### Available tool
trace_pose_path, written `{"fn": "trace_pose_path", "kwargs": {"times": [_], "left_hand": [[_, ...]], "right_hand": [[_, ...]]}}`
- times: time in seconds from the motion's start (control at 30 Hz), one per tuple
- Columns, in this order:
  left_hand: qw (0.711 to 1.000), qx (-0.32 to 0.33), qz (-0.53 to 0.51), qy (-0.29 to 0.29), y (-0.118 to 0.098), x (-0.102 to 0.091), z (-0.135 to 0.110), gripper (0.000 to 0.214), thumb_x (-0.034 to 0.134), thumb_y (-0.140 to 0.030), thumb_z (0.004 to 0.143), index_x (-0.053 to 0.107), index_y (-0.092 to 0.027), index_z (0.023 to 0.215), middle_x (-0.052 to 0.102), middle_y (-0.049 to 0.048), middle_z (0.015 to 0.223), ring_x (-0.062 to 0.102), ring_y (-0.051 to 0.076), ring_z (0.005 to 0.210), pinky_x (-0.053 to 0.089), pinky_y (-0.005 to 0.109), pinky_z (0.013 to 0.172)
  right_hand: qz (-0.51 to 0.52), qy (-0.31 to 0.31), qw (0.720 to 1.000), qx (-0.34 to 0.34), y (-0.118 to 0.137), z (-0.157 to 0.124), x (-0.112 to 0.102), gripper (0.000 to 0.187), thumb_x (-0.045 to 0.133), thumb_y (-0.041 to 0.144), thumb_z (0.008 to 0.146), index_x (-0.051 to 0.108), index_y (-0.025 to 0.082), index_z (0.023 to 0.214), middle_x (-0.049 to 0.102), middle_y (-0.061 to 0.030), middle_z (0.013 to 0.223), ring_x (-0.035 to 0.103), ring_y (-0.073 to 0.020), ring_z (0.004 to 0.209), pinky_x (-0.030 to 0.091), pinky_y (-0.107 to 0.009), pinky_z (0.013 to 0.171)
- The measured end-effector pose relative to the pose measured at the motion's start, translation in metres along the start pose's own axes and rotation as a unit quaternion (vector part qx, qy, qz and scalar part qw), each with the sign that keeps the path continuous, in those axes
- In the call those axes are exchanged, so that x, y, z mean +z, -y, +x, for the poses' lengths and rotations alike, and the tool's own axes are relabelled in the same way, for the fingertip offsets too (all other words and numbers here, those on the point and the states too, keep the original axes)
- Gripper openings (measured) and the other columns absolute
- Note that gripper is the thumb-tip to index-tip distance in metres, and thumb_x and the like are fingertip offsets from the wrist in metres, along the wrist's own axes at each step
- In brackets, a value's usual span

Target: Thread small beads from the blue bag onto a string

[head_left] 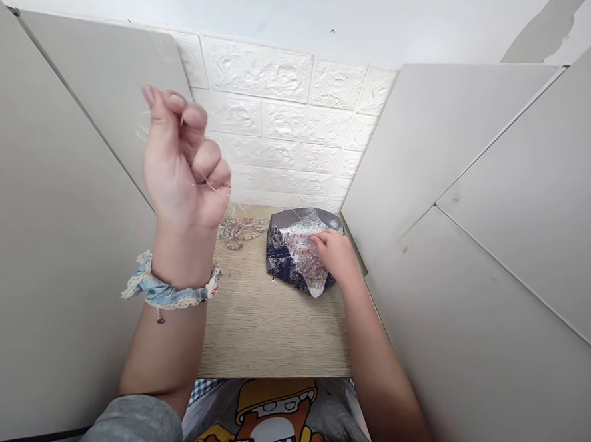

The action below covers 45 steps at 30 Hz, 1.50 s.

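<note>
My left hand (pixel 182 157) is raised high above the desk, fingers curled shut on a thin clear thread that trails down toward the table. A blue fabric scrunchie (pixel 168 290) sits on that wrist. My right hand (pixel 336 253) rests inside a dark blue patterned box (pixel 285 267) with a shiny silver lining, fingertips touching the small pink and clear beads (pixel 306 258) heaped in it. The box stands at the far end of the wooden desk (pixel 269 326).
A pile of beaded strands (pixel 239 231) lies on the desk left of the box, near the white brick-textured wall (pixel 282 113). Grey partition panels (pixel 49 232) close in both sides, leaving a narrow strip of desk.
</note>
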State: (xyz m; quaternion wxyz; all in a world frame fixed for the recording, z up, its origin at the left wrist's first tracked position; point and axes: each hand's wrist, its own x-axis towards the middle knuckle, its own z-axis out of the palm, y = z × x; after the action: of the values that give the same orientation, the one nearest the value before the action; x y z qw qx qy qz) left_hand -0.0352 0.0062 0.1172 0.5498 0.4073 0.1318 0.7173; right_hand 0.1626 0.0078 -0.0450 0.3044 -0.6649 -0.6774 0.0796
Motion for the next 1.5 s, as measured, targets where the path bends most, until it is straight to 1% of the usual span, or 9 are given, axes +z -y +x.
{"fn": "trace_pose_path", "kwargs": {"times": [0.13,0.23,0.33,0.43,0.57,0.83,0.93,1.07,1.5], "left_hand": [[0.999,0.001,0.034,0.014,0.018,-0.015,0.01,0.026,0.03,-0.034,0.089,0.038,-0.018,0.071,0.06,-0.0043,0.108,0.007,0.001,0.035,0.012,0.017,0.03],[0.982,-0.096,0.152,0.06,0.047,-0.025,0.016,0.023,0.037,-0.032,0.083,0.036,-0.018,0.066,0.063,0.0015,0.101,0.011,0.0,0.035,0.011,0.018,0.031],[0.911,-0.244,0.273,0.19,0.078,-0.029,0.013,0.021,0.044,-0.03,0.078,0.036,-0.016,0.064,0.063,0.0089,0.103,0.014,-0.001,0.036,0.011,0.018,0.034],[0.846,-0.301,0.354,0.261,0.104,-0.028,0.004,0.022,0.04,-0.034,0.08,0.039,-0.017,0.066,0.063,0.0093,0.099,0.016,0.001,0.036,0.012,0.02,0.034],[0.804,-0.283,0.442,0.279,0.125,-0.025,-0.004,0.03,0.038,-0.04,0.081,0.051,-0.015,0.071,0.06,0.0067,0.09,0.028,0.004,0.041,0.02,0.022,0.037],[0.838,-0.18,0.476,0.196,0.134,-0.022,0.0,0.037,0.03,-0.04,0.085,0.056,-0.014,0.081,0.059,0.0057,0.081,0.049,0.011,0.065,0.038,0.022,0.057],[0.832,-0.185,0.468,0.233,0.135,-0.023,-0.002,0.038,0.029,-0.04,0.085,0.055,-0.014,0.081,0.061,0.0065,0.09,0.051,0.011,0.066,0.039,0.022,0.059],[0.758,-0.169,0.539,0.326,0.138,-0.025,-0.008,0.035,0.031,-0.039,0.084,0.054,-0.015,0.074,0.063,0.0051,0.087,0.052,0.014,0.072,0.04,0.025,0.066],[0.58,-0.11,0.714,0.376,0.138,-0.027,-0.013,0.037,0.024,-0.035,0.087,0.056,-0.016,0.083,0.062,0.0098,0.084,0.057,0.02,0.082,0.041,0.029,0.072]], "right_hand": [[0.019,-0.044,0.999,0.004,0.002,-0.001,-0.004,0.027,0.041,0.027,0.086,0.066,0.022,0.091,0.062,-0.0042,0.089,0.055,-0.0154,0.082,0.039,-0.026,0.075],[0.032,-0.083,0.996,-0.005,0.005,-0.001,-0.005,0.029,0.039,0.027,0.086,0.064,0.021,0.099,0.063,-0.0047,0.093,0.056,-0.0156,0.083,0.04,-0.026,0.076],[0.026,-0.106,0.994,-0.014,0.005,-0.001,-0.004,0.03,0.038,0.028,0.087,0.063,0.02,0.103,0.063,-0.005,0.094,0.056,-0.0159,0.084,0.04,-0.026,0.076],[-0.015,-0.103,0.994,-0.019,0.004,-0.001,-0.005,0.029,0.038,0.028,0.087,0.063,0.021,0.102,0.063,-0.005,0.089,0.056,-0.0157,0.08,0.039,-0.026,0.073],[-0.089,-0.077,0.993,-0.006,0.006,-0.002,-0.008,0.03,0.037,0.028,0.088,0.064,0.021,0.098,0.062,-0.0049,0.079,0.054,-0.0153,0.071,0.035,-0.025,0.064],[-0.136,-0.034,0.99,-0.024,0.01,-0.006,-0.014,0.028,0.037,0.029,0.088,0.064,0.022,0.091,0.062,-0.0037,0.077,0.054,-0.0148,0.071,0.032,-0.025,0.062],[-0.143,-0.016,0.989,-0.028,0.011,-0.006,-0.014,0.028,0.037,0.029,0.088,0.064,0.022,0.089,0.063,-0.0041,0.08,0.055,-0.0156,0.074,0.033,-0.025,0.064],[-0.157,0.004,0.987,-0.03,0.012,-0.005,-0.012,0.028,0.037,0.029,0.088,0.064,0.021,0.092,0.065,-0.0061,0.085,0.057,-0.0176,0.077,0.034,-0.027,0.065],[-0.197,0.015,0.979,-0.045,0.014,-0.006,-0.009,0.036,0.032,0.032,0.09,0.064,0.02,0.08,0.064,-0.0058,0.076,0.055,-0.0156,0.067,0.028,-0.027,0.059]]}}
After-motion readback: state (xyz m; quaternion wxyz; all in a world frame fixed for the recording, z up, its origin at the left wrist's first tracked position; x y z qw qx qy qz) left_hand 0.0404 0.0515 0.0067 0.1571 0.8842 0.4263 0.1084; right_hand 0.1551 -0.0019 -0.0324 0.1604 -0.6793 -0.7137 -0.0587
